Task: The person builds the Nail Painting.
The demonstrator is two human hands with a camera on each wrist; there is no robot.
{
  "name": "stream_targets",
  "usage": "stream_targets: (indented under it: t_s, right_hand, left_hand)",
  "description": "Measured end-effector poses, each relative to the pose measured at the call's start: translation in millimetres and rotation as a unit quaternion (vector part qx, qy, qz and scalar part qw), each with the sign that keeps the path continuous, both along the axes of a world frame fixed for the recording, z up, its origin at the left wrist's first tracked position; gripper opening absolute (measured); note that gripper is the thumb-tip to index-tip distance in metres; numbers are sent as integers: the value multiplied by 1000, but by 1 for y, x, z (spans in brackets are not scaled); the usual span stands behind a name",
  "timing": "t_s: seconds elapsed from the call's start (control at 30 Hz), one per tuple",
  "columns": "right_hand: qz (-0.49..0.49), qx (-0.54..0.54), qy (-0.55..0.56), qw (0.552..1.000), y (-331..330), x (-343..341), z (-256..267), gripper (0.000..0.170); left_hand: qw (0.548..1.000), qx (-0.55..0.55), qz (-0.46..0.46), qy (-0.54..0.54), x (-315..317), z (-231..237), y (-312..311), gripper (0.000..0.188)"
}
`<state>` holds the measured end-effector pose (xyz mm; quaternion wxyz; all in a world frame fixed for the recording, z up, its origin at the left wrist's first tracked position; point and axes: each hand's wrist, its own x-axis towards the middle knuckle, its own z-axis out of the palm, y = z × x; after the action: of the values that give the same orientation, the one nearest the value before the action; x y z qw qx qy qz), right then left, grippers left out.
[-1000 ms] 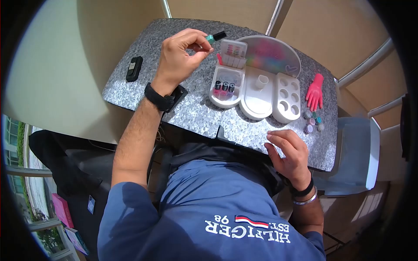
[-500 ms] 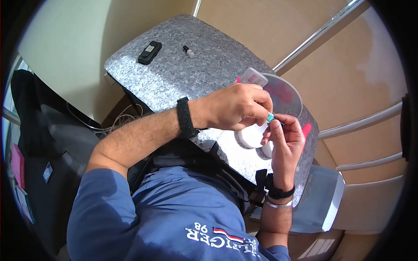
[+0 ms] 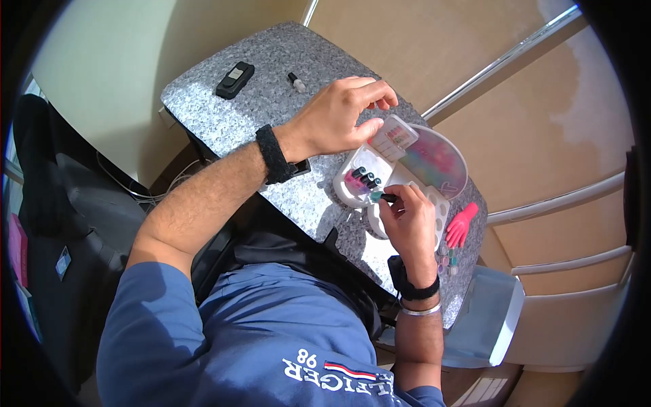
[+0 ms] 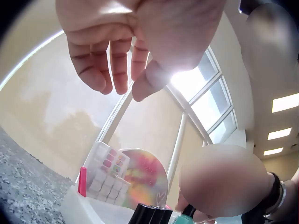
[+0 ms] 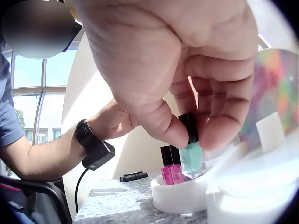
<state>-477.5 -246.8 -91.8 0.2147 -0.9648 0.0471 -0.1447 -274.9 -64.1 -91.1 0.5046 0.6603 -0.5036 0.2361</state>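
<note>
My right hand [image 3: 412, 220] pinches the black cap of a teal nail polish bottle [image 5: 190, 158] between thumb and fingers. The bottle hangs upright at the rim of the white round compartment [image 5: 175, 198]. Several other polish bottles with black caps stand in that compartment, and pink ones [image 5: 171, 173] show beside the teal one in the right wrist view. My left hand [image 3: 342, 112] holds nothing, its fingers loosely bent above the table beside the nail-sticker card [image 3: 393, 138]. In the left wrist view its fingers hang relaxed.
A colourful round-topped back panel [image 3: 434, 159] rises behind the white organizer. A pink hand model [image 3: 461, 225] lies to the right, with small pots [image 3: 447, 261] near it. A small black-capped bottle [image 3: 297, 83] and a black device [image 3: 235, 80] lie on the left of the granite table [image 3: 271, 57].
The teal nail polish bottle has passed from my left hand to my right, which has carried it to the white compartment. My left hand has let go and drawn back left.
</note>
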Motion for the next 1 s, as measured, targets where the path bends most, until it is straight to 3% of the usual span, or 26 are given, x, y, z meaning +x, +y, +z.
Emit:
stream_targets:
  t_s: [0.3,0.5,0.53,0.73,0.93,1.0]
  right_hand:
    - [15,-64,-14,998,-10,20,-20,27]
    - [15,-27,-41,999,-7,4,-3,45]
    - [0,1,-2,1000,-9,-5,5,49]
    - [20,1,-44,999,-30,-75,28,54]
    - [-25,25,-96,995,-45,-142,24,52]
    - [-40,23,-111,993,-48,-154,19,49]
  left_hand:
    - [996,24,66,47,28,6,14,26]
    - [975,82,163,127,65,0,35,16]
    - [970,92,182,133,74,-5,41,17]
    - [920,211,248,216,112,-48,54,36]
    - [874,364,311,81,121,-89,39,63]
    - [858,396,317,76,136,-98,35,49]
